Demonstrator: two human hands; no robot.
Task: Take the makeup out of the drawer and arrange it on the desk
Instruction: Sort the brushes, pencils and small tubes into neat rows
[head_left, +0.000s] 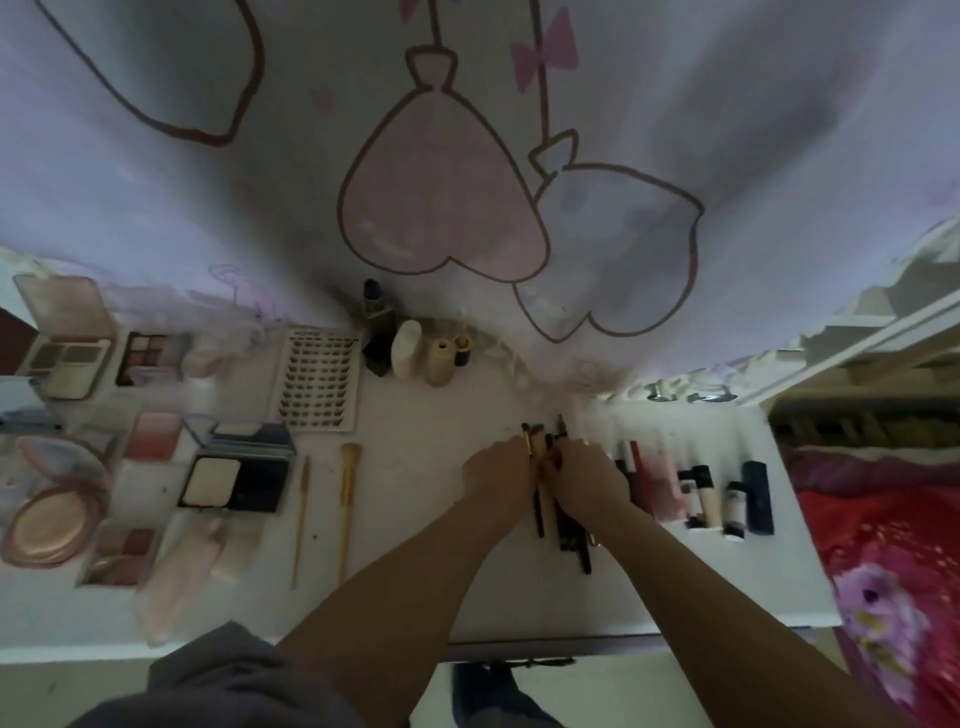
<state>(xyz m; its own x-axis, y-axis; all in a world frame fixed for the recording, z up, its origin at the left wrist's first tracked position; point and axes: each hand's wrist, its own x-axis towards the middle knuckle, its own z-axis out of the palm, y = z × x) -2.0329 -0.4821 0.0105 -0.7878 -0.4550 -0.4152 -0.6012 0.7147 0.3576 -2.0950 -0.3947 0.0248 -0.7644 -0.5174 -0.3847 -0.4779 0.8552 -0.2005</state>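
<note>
while both hands are working at the middle of the white desk (415, 597), the left hand (496, 475) and the right hand (587, 478) are closing together around a bundle of dark brushes and pencils (558, 519), fingers curling round the shafts, tips sticking out beyond the knuckles and the long ends trailing back toward the person. just right of this bundle a row of tubes and bottles (722, 499) is lying side by side. left of the bundle two gold-handled brushes (345, 509) are lying parallel, and further left an open black compact (234, 478) and a round pink compact (49, 514) are sitting. beyond the bundle, a lash card (319, 382) and small upright bottles (415, 348) are standing against the printed curtain (467, 156).
</note>
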